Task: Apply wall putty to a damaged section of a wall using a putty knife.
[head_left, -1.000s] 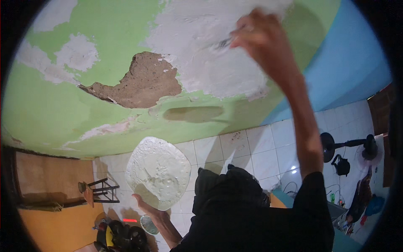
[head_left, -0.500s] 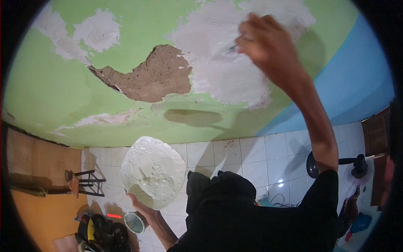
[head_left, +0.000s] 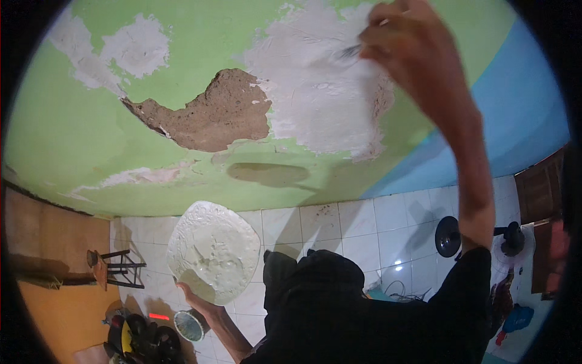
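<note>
My right hand (head_left: 406, 39) is closed around a putty knife (head_left: 348, 53), its handle mostly hidden in my fingers. The blade is at a broad white putty patch (head_left: 318, 103) on the green wall (head_left: 200, 36). Left of that patch, a jagged area of bare brown plaster (head_left: 224, 115) shows through the paint. Low on the left, my left hand (head_left: 199, 299) grips the near edge of a rounded pale board (head_left: 174, 242), thumb on its rim and the other fingers hidden underneath. Wet off-white putty (head_left: 221, 264) is spread over the board, heaped near its middle.
A small dark-legged stool (head_left: 124, 269) stands by the left wall. A bucket (head_left: 190, 326) and a dark pile of things (head_left: 142, 337) are on the tiled floor at lower left. To the right stand a fan's round black base (head_left: 448, 236) and loose cables (head_left: 397, 291).
My right hand has moved up and to the right along the wall with the putty knife. The board stays in my left hand; the whole view has shifted slightly.
</note>
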The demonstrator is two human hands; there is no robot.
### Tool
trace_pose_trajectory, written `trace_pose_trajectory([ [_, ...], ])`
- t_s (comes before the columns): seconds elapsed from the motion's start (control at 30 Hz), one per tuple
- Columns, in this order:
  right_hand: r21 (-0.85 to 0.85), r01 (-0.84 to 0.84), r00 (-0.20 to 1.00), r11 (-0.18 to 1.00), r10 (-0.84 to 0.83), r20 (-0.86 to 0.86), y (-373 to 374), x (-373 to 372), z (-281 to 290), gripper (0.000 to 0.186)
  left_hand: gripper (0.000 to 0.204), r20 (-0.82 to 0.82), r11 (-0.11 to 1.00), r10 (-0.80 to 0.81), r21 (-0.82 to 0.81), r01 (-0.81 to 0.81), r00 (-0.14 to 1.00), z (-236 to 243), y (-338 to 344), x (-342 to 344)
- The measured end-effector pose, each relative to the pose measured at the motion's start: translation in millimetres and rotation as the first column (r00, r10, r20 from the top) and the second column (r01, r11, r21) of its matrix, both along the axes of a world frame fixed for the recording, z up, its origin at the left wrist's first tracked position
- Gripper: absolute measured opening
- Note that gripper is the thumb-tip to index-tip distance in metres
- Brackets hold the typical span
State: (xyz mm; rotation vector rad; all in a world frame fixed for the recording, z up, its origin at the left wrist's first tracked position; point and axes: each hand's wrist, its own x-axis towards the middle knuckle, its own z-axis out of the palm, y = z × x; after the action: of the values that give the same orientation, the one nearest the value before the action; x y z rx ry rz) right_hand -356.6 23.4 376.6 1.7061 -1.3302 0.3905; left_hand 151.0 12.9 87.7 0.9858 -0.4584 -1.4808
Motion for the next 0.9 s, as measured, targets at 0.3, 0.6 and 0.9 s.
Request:
trace_pose_trajectory([
  [0.3, 0.103, -0.003, 0.999, 0.995, 0.007, -0.039, -22, -4, -42, 0.01, 0.071, 0.04, 1.0, -0.006, -0.025, 0.007, 0.999, -3, -2, -5],
  [0.6, 0.044, 0.11, 0.993, 0.993, -0.108, -0.047, 28, -12, -1, 0.011, 0.071, 0.031, 0.998, 0.066, 0.004, -0.066, 0.997, -11, -1, -3],
  [0.9, 0.089, 0.093, 0.994, 0.992, -0.097, 0.044, 17, -22, -20, 0.005, 0.072, 0.076, 0.999, 0.024, -0.041, -0.021, 0.997, -4, -2, -7],
])
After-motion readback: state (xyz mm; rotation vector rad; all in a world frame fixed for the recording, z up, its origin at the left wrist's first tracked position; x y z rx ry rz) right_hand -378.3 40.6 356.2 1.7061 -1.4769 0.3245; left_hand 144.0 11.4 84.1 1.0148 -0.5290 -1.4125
